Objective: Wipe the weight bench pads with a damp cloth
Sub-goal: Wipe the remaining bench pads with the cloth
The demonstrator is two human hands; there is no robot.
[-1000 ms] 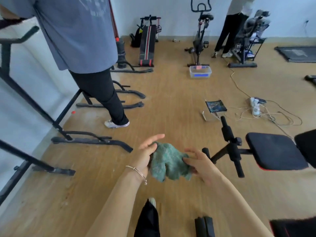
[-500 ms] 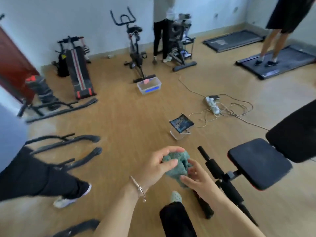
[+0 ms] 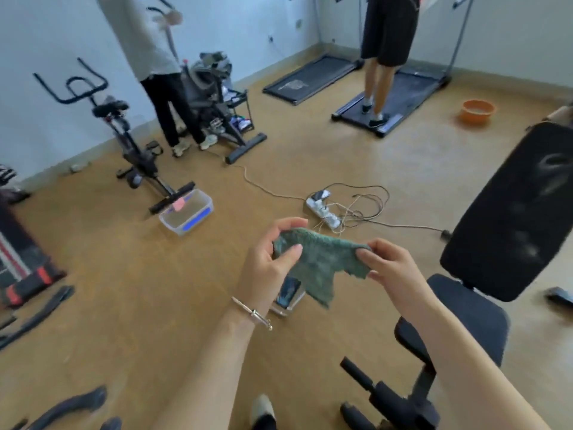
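Both hands held the teal-green terry cloth (image 3: 322, 262) in the air, near but apart from the bench: the left hand (image 3: 266, 268) pinched one end btw thumb and curled fingers, the right hand (image 3: 390, 271) pinched the other end, so it was stretched w/ one corner hanging down. The black padded backrest (image 3: 521, 206) stood tilted at the right w/ pale smears on it, and the black seat pad (image 3: 471, 321) lay below it. To do this step well, I judged the cloth should be folded flat first, then drawn down the backrest from the top in overlapping strokes w/ even pressure.
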